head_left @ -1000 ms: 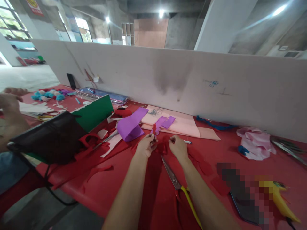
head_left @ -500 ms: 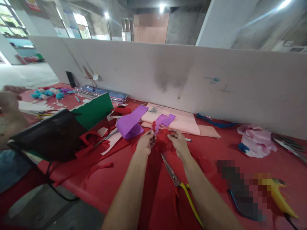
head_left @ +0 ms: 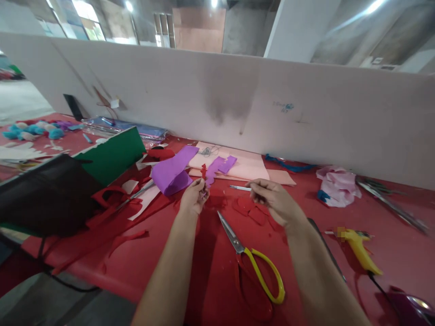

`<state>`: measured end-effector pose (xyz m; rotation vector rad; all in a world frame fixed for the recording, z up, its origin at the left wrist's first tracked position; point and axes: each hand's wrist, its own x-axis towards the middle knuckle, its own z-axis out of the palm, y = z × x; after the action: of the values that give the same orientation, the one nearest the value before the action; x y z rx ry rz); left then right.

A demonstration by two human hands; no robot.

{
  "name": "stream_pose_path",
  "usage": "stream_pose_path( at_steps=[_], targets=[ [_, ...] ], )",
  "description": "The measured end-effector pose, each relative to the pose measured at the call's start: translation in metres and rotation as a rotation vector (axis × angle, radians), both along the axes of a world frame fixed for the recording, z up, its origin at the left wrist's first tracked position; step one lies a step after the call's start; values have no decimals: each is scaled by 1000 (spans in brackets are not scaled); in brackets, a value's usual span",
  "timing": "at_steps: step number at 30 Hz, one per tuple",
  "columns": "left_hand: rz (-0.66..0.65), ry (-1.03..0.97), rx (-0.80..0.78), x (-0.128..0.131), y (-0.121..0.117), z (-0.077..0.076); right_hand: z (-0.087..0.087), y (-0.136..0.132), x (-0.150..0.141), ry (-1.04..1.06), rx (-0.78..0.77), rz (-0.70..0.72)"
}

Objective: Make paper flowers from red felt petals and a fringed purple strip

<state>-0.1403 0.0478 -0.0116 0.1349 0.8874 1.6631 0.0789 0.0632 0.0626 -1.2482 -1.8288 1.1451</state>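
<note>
My right hand (head_left: 270, 199) is closed round a slim white pen (head_left: 239, 187), its tip pointing left. My left hand (head_left: 194, 198) pinches a small red cut piece (head_left: 204, 169) that sticks up above the fingertips. Just behind it lies a purple strip with a wavy edge (head_left: 213, 169); whether the fingers touch it I cannot tell. Between my forearms rest scissors (head_left: 238, 242) with one yellow and one red handle. Red cut pieces (head_left: 253, 210) lie flat under and beside the right hand, hard to part from the red tabletop.
A curled purple sheet (head_left: 171, 174) and pale pink sheets (head_left: 234, 158) lie behind the hands. At right are a yellow glue gun (head_left: 360, 249), a dark phone-like slab (head_left: 326, 246) and crumpled pink cloth (head_left: 340, 185). A black bag (head_left: 50, 194) and green board (head_left: 115, 156) stand left.
My right hand has left the red piece and picked up the pen from the table. My left hand keeps its pinch. The view has swung to the right; the other person's hand is out of sight.
</note>
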Motion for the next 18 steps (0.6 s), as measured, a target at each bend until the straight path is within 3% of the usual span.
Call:
stream_pose_path(
  at_steps=[2,6,10,12,14,16,18],
  targets=[
    [7,6,54,3,0,3,8,-6,22,-70,-4,34],
    [-4,16,177,18,-1,11,9,-12,61,-359,236,-316],
    [-44,30,251,48,-5,12,0,-25,73,-343,338,-188],
    [-91,46,269,67,-10,11,-10,-34,65,-349,387,-290],
    [-161,58,285,84,-17,10,-21,-41,52,-221,391,-312],
    [-236,66,287,97,-24,10,-34,-45,39,-11,407,-179],
    [-297,58,273,107,-29,9,-46,-46,28,121,383,-148]
  ],
)
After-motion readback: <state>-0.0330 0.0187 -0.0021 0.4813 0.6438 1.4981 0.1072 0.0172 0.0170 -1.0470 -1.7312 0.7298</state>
